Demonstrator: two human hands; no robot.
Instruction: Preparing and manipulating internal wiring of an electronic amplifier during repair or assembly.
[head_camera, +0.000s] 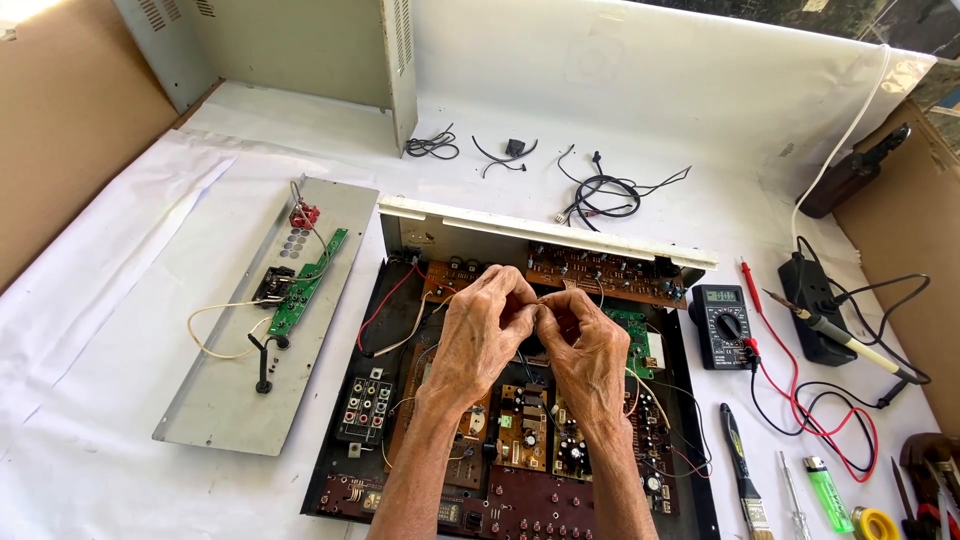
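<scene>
Over the open box of boards (520, 440), left hand (480, 335) and right hand (585, 350) pinching one thin wire (542, 300). Could snap if tugged hard.

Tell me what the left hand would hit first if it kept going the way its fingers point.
The left hand points right, so it would meet the right hand first; their fingertips already look touching over the open chassis.

Bright daylight, seemingly from upper left, glares off white cloth; sharp focus, slight edge distortion.
</scene>
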